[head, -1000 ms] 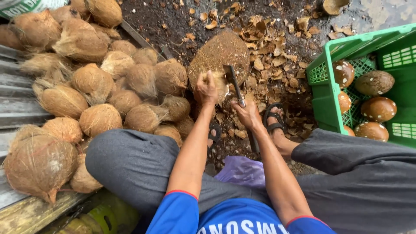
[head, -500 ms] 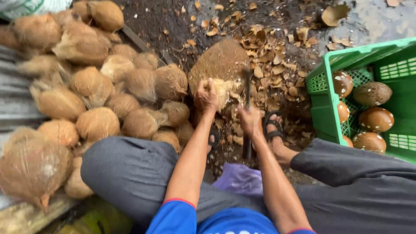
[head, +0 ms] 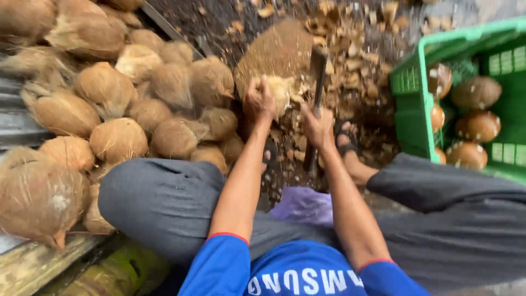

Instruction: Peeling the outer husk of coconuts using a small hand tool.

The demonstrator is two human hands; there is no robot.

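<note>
The dark-bladed chopping knife [head: 316, 77] now stands upright, gripped by the right hand [head: 318, 127]; at nine o'clock, the left hand [head: 259, 101] clasps the pale fibrous half-husked coconut [head: 279, 90].

A pile of husked coconuts [head: 126, 104] lies to the left, beside the person's left knee [head: 159, 203]. Ahead, between the knees, a chopping block [head: 276, 52] stands on the ground, with husk scraps [head: 350, 71] scattered behind it and to its right. A crate [head: 416, 104] sits to the right, with shelled coconuts [head: 476, 126] inside it. A sandalled foot [head: 346, 141] rests between block and crate.
</note>
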